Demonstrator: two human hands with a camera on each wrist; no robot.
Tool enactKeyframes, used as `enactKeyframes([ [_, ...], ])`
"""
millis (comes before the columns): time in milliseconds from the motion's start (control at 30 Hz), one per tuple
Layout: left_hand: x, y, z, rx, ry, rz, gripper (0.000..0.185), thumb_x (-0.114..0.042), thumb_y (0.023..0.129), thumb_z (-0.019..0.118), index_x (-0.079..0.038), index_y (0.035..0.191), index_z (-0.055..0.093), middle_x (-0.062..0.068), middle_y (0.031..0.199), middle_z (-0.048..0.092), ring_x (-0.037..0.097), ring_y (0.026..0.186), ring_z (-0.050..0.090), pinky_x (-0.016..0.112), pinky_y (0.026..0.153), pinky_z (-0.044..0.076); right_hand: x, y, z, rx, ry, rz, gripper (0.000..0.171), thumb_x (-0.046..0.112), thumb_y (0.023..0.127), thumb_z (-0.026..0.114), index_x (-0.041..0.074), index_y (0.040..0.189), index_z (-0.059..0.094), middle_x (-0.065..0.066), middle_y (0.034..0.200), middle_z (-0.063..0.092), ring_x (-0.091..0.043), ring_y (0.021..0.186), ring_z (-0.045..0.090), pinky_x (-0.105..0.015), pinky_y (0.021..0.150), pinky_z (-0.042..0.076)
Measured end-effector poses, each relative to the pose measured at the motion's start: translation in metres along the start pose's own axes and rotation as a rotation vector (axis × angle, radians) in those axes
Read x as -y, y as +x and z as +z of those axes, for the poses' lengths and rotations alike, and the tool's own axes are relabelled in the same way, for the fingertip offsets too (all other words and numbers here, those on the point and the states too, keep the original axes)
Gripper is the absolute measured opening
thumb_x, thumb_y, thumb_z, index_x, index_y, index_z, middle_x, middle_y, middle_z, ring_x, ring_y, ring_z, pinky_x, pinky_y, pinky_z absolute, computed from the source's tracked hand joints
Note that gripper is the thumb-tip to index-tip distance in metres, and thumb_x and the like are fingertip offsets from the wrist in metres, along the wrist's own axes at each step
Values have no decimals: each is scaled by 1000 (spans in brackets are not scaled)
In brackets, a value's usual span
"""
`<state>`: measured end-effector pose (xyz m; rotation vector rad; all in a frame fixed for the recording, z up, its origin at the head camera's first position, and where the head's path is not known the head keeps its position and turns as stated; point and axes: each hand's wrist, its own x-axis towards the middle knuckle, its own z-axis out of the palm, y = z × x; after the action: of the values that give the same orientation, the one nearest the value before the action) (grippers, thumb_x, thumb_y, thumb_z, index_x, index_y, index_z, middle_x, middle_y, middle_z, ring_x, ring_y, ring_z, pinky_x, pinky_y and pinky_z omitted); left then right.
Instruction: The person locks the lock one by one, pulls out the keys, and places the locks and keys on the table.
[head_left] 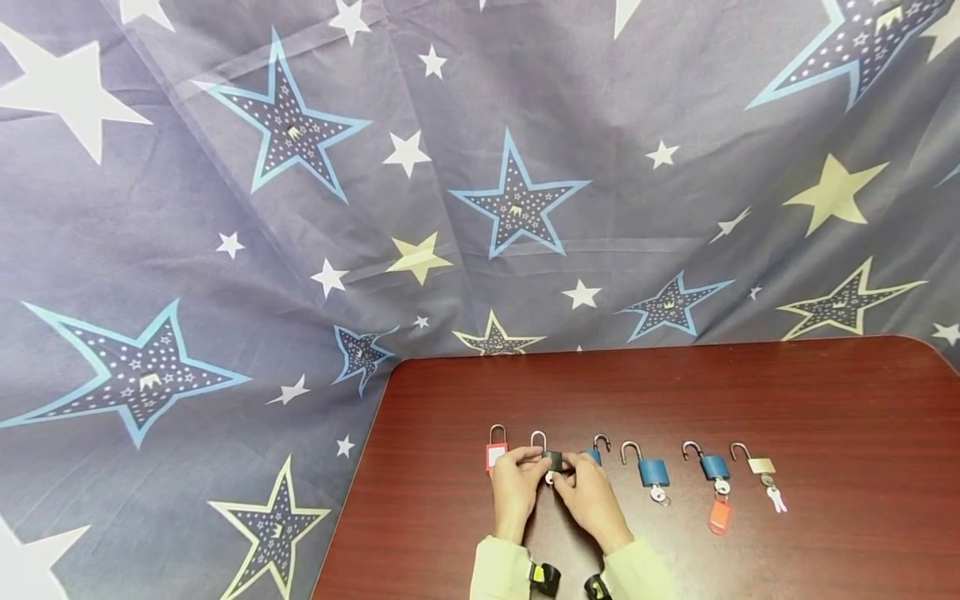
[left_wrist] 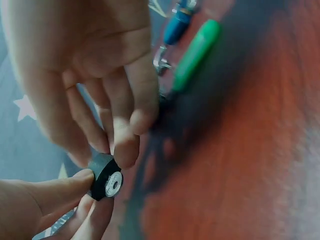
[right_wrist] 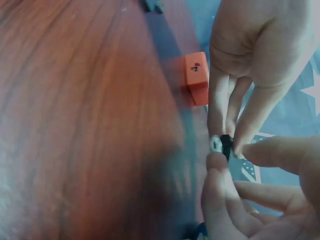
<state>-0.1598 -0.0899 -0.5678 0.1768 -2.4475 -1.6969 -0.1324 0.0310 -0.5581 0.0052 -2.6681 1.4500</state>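
On the worktop, head view: a row of padlocks lies across the dark red worktop [head_left: 750, 542] — a red padlock [head_left: 496, 455] at the left end, then three blue padlocks, e.g. [head_left: 653, 472], and a brass padlock [head_left: 761, 465] with keys at the right end.
Head view, hands: left hand [head_left: 514, 487] and right hand [head_left: 592, 496] meet over a black padlock [head_left: 554, 460], second in the row, each pinching one side.
Left wrist view: the black padlock [left_wrist: 105, 176] is held just above the worktop — fingers [left_wrist: 70, 187] of both hands clamped on it, its silver keyhole end facing the camera; a green tag [left_wrist: 196, 55] lies beyond, blurred.
Right wrist view: fingertips [right_wrist: 216, 165] clamp the black padlock [right_wrist: 225, 145]; the red padlock [right_wrist: 196, 77] lies just beside on the worktop.
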Motion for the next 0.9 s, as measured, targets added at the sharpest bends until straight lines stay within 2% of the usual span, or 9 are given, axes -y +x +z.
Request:
enactKeyframes([
  [133,-7,0,-8,11,-48,-19,17,-5,77,82,0,93,77,12,83,76,16,74,74,20,63,56,2,0,-4,-29,129,8,22,4,89,69,-4,110,67,-12,99,69,-17,77,67,-26,68,55],
  [333,-21,-3,-23,63,-217,-97,21,-4,78,82,3,97,76,19,88,75,17,81,74,19,69,56,3,3,-11,0,448,46,16,1,92,66,-6,106,66,-12,83,70,-27,66,68,-34,58,57],
  [433,-28,-6,-27,89,-272,-110,22,-3,79,80,5,100,75,21,92,75,18,83,73,19,70,56,4,3,-15,20,542,48,14,0,93,66,-8,104,65,-14,82,69,-24,64,67,-36,60,58],
  [600,-34,-11,-31,115,-301,-123,24,-4,81,80,5,102,75,20,96,75,18,86,73,19,72,56,7,0,-18,112,593,56,20,7,96,63,-11,105,63,-18,86,70,-16,68,67,-31,65,59],
  [700,-35,-11,-34,153,-302,-114,23,-5,83,78,6,103,74,22,97,74,16,85,73,22,73,57,8,-3,-19,142,602,67,22,10,97,62,-11,106,63,-19,88,70,-14,70,67,-29,67,59],
  [800,-36,-10,-40,209,-292,-87,22,-4,85,76,7,104,73,23,96,74,18,83,73,30,76,60,9,-5,-18,130,607,104,22,9,97,63,-10,107,63,-19,90,71,-14,70,67,-29,67,58],
  [900,-37,-6,-47,246,-293,-45,22,-1,87,72,12,106,70,28,93,72,25,81,74,38,75,60,8,-7,-17,99,602,157,20,8,96,64,-9,107,63,-17,89,71,-14,69,66,-28,66,57],
])
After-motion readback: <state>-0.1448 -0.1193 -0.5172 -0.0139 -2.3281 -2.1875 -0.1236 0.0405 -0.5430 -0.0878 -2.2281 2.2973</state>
